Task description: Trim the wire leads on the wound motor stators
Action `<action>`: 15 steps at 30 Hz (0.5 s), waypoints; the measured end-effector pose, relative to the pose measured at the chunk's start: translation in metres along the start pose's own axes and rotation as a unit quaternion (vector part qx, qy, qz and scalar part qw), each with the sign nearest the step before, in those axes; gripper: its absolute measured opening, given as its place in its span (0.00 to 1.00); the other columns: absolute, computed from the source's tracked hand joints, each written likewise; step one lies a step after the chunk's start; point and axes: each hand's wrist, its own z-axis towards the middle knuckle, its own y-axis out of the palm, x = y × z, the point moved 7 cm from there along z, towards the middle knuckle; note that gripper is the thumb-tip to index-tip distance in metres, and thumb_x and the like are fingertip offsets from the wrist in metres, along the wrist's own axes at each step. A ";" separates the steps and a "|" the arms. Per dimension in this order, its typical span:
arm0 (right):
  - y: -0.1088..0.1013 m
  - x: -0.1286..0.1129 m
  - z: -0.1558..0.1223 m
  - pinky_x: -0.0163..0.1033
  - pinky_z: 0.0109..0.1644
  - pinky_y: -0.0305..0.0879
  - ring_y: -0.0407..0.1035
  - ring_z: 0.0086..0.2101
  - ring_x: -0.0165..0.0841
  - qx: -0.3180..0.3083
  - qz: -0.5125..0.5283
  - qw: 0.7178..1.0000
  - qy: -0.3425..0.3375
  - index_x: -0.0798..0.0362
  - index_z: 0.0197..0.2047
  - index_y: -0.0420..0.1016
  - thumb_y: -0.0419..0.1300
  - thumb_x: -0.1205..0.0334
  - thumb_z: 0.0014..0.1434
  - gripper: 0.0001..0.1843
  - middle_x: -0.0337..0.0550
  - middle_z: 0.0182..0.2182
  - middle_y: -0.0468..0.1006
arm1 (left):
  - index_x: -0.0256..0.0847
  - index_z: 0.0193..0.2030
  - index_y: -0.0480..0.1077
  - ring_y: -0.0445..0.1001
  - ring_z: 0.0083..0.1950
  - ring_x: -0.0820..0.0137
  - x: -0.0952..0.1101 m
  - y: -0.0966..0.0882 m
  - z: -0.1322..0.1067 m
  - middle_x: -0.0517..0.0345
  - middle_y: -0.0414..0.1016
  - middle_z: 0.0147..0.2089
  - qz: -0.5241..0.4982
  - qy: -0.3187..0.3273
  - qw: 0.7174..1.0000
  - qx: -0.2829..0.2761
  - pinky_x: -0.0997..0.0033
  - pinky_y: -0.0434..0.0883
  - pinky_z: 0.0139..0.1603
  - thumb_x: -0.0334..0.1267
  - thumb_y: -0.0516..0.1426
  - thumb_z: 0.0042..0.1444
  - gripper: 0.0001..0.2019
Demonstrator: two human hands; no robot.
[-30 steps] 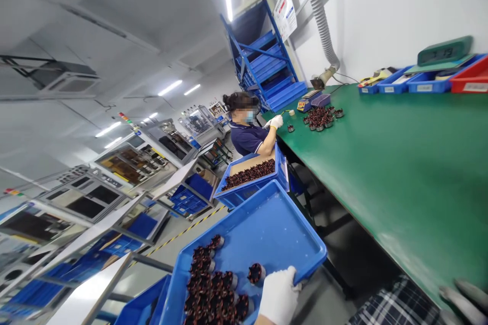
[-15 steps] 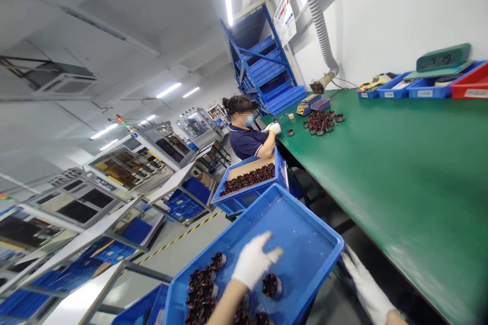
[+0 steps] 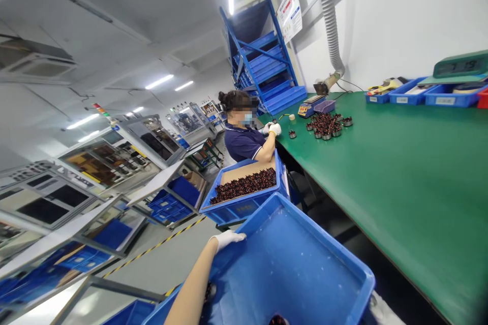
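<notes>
Okay, the tray (image 3: 305,259) is sitting low in front of you, beside the table (image 3: 419,172). Your left hand (image 3: 227,240) is gripping its left rim, fingers lapping over the edge; your right hand (image 3: 383,311) is showing at the right corner, mostly hidden, so can't tell its finger state. Tray is looking stiff, likely fairly light and slick inside, so parts (image 3: 278,320) could be sliding if tilted; opposite rims are offering the surest hold.

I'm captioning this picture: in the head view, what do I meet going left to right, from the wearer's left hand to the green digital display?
Left hand → lone dark part on the bench → pile of parts → right hand → green digital display.
</notes>
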 end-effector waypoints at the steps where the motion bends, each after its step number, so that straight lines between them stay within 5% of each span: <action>1: 0.003 0.002 0.001 0.57 0.61 0.50 0.57 0.55 0.59 -0.001 0.000 1.000 0.003 0.51 0.39 0.79 0.65 0.29 0.19 0.46 0.56 0.42 0.76 | 0.34 0.42 0.70 0.73 0.44 0.67 -0.005 -0.001 0.005 0.56 0.73 0.43 -0.012 -0.009 1.000 -0.015 0.62 0.71 0.46 0.41 0.55 0.59 0.12; 6: 0.021 -0.021 -0.001 0.53 0.62 0.49 0.57 0.56 0.51 -0.053 0.064 0.996 -0.039 0.53 0.49 0.74 0.60 0.30 0.40 0.41 0.54 0.51 0.71 | 0.33 0.41 0.69 0.73 0.39 0.69 -0.025 -0.003 0.023 0.57 0.73 0.39 -0.057 -0.035 0.996 -0.050 0.64 0.72 0.42 0.42 0.54 0.60 0.12; 10: 0.039 -0.051 -0.010 0.55 0.62 0.48 0.61 0.54 0.51 -0.100 0.146 0.984 -0.024 0.52 0.50 0.73 0.63 0.36 0.42 0.37 0.54 0.47 0.74 | 0.33 0.40 0.70 0.74 0.41 0.69 -0.027 -0.002 0.025 0.57 0.74 0.39 -0.068 -0.028 0.996 -0.056 0.63 0.71 0.44 0.42 0.55 0.60 0.12; 15: 0.048 -0.067 -0.026 0.56 0.58 0.55 0.66 0.49 0.52 -0.080 0.206 0.975 0.013 0.52 0.51 0.72 0.66 0.38 0.39 0.39 0.55 0.44 0.75 | 0.33 0.40 0.71 0.73 0.46 0.66 -0.017 -0.005 0.020 0.57 0.74 0.43 -0.056 -0.006 0.998 -0.041 0.60 0.69 0.50 0.41 0.56 0.59 0.11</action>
